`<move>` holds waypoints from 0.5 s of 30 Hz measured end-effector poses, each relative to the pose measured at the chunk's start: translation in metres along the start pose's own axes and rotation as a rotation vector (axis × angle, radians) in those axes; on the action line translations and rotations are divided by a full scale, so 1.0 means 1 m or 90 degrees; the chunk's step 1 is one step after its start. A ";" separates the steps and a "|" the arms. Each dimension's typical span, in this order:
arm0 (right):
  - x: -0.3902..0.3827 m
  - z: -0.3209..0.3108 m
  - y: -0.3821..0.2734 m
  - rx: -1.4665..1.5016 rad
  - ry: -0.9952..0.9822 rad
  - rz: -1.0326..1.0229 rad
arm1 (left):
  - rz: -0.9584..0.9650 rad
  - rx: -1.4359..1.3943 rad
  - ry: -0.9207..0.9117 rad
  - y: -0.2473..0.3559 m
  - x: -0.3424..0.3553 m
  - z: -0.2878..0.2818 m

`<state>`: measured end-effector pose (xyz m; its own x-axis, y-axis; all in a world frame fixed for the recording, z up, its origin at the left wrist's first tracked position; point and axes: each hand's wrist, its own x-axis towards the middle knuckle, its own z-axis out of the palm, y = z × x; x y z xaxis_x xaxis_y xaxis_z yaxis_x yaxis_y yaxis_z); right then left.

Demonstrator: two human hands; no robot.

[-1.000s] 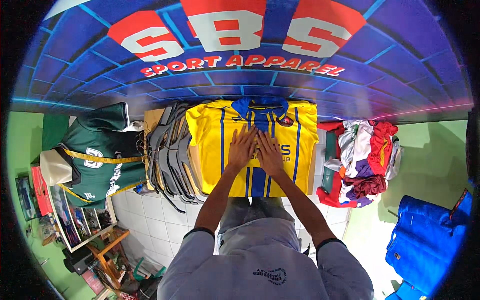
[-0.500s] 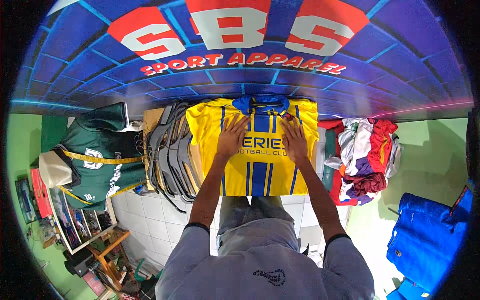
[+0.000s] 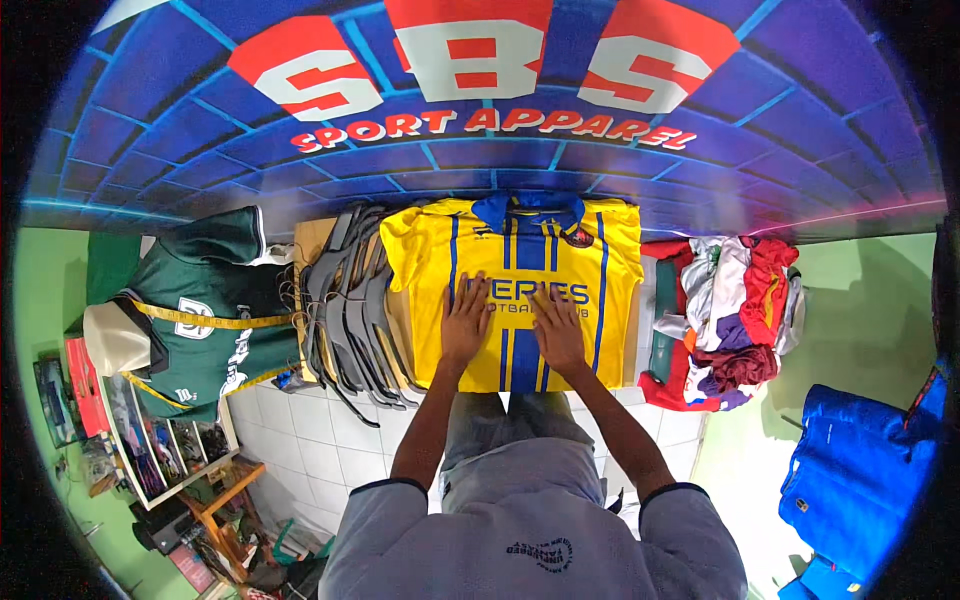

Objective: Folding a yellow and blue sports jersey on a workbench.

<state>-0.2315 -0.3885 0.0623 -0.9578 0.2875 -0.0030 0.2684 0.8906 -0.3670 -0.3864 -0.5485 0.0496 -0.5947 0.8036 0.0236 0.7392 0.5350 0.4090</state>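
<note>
A yellow jersey [image 3: 425, 250] with blue stripes and a blue collar lies spread flat, front side up, collar at the far side. My left hand [image 3: 467, 320] rests palm down on the left half of its chest print, fingers stretched out. To the right of it, my right hand [image 3: 557, 325] lies flat on the print too, fingers pointing away from me. Neither hand grips the cloth. A small round badge [image 3: 579, 238] shows on the jersey's upper right.
Dark grey clothes hangers [image 3: 350, 300] are stacked left of the jersey. Further left, a mannequin wears a dark green jersey [image 3: 225, 275] with a yellow tape measure [image 3: 225, 321]. Heaped colourful garments [image 3: 740, 310] lie at the right. Blue clothing [image 3: 850, 470] hangs lower right.
Both hands have slid toward me, from the upper chest down over the print, and come closer together. The badge and upper chest are now uncovered.
</note>
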 end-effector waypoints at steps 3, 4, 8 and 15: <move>0.007 -0.005 0.012 -0.030 0.014 0.013 | 0.014 -0.002 0.009 -0.005 0.009 -0.001; 0.011 -0.008 0.016 -0.040 0.020 0.017 | 0.019 -0.002 0.013 -0.007 0.014 -0.002; 0.024 -0.014 0.029 -0.059 0.046 0.005 | 0.033 -0.010 0.029 -0.010 0.028 -0.011; 0.047 -0.016 0.057 -0.047 0.046 -0.016 | 0.049 0.005 0.029 -0.039 0.052 -0.011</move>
<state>-0.2595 -0.3189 0.0560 -0.9550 0.2872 0.0740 0.2539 0.9206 -0.2966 -0.4498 -0.5301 0.0447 -0.5496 0.8299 0.0961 0.7858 0.4745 0.3966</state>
